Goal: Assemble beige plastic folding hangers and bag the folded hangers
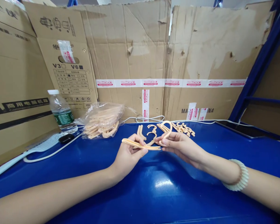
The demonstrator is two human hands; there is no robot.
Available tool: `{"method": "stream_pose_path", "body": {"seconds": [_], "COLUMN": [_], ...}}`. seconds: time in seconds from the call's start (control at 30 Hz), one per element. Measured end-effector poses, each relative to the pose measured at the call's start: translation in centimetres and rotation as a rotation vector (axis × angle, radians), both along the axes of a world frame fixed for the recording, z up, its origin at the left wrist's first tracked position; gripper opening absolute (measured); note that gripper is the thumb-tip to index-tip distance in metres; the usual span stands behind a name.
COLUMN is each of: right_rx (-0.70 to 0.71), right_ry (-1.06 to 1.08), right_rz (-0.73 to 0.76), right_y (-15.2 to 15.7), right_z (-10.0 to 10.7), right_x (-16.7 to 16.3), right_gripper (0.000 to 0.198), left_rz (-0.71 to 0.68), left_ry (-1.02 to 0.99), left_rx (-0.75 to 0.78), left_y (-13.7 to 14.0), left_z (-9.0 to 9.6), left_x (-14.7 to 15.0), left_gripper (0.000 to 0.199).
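Note:
My left hand (pixel 130 152) pinches a peach-coloured plastic hanger arm (pixel 151 148), held nearly level with its slotted end pointing right. In my right hand (pixel 182 144) is a matching hanger hook (pixel 169 124), its curve upward and its base between thumb and fingers. The arm's slotted end and the base of the hook are close together above the table; I cannot tell whether they touch. Just behind the hands lie loose hanger arms (pixel 141 132), more hooks (pixel 151 128) and a pile of hooks (pixel 184 128).
A clear bag of hanger parts (pixel 102 121) lies at the back left of the blue table (pixel 140 193). Beside it stand a water bottle (pixel 60 112), a black object (pixel 66 138) and a white power strip (pixel 46 143). Cardboard (pixel 130 62) walls the back; a tablet (pixel 240 129) lies right.

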State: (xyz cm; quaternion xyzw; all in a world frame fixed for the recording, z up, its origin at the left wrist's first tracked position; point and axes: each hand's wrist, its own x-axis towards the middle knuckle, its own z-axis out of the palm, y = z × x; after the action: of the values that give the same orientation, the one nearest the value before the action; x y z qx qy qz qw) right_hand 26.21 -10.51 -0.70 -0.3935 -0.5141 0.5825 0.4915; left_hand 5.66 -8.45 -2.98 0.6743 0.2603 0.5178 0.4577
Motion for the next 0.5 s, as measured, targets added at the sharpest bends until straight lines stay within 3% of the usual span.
{"method": "stream_pose_path", "body": {"seconds": [0.3,0.5], "right_rx": [-0.099,-0.157], "right_ry": [-0.119,-0.105], "right_rz": [0.194,0.192], "right_y": [0.06,-0.22], "right_z": [0.84,0.62], "right_x": [0.91,0.43], "right_gripper": [0.03,0.027], "left_rz": [-0.022,-0.043], "left_ry": [0.04,0.058], "left_rx": [0.039,0.075], "left_y": [-0.08,-0.14], "left_z": [-0.01,-0.01], "left_x": [-0.04,-0.15], "left_gripper": [0.018,0.016]}}
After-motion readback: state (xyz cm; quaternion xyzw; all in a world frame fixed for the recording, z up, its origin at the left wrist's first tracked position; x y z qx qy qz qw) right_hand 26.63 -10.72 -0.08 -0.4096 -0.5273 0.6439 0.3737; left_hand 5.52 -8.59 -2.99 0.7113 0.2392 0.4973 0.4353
